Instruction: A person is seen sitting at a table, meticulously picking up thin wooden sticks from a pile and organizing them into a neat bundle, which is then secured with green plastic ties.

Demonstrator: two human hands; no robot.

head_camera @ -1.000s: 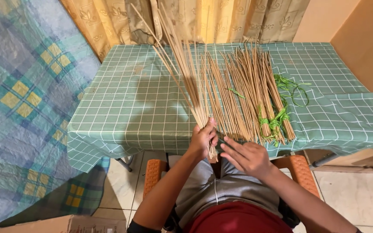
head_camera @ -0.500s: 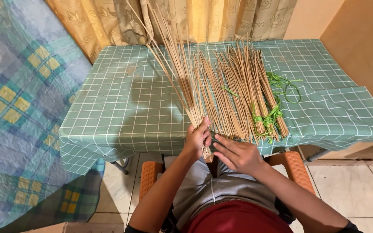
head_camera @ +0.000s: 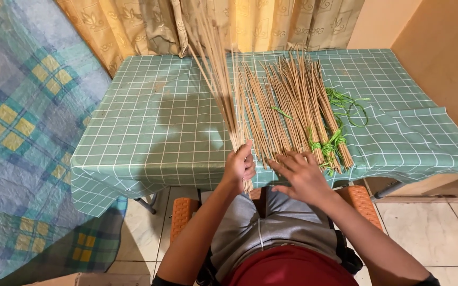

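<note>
My left hand [head_camera: 239,165] grips a bunch of thin tan sticks [head_camera: 219,79] near their lower ends, and the bunch fans upward over the table toward the curtain. My right hand [head_camera: 300,175] lies flat with fingers spread on the near ends of the loose sticks [head_camera: 271,106] lying on the green checked tablecloth [head_camera: 149,127]. To the right of these lie bundles of sticks tied with green string [head_camera: 328,145]. Loose green string [head_camera: 348,106] lies beside them.
A yellow patterned curtain [head_camera: 271,24] hangs behind the table. A blue and yellow plaid cloth [head_camera: 17,122] covers the left side. I sit on an orange chair [head_camera: 184,212] at the table's front edge. Tiled floor [head_camera: 430,228] shows at the right, by a tan wall.
My right hand has moved from beside the left hand up onto the loose sticks on the table, fingers spread. The left hand keeps its hold on the bunch.
</note>
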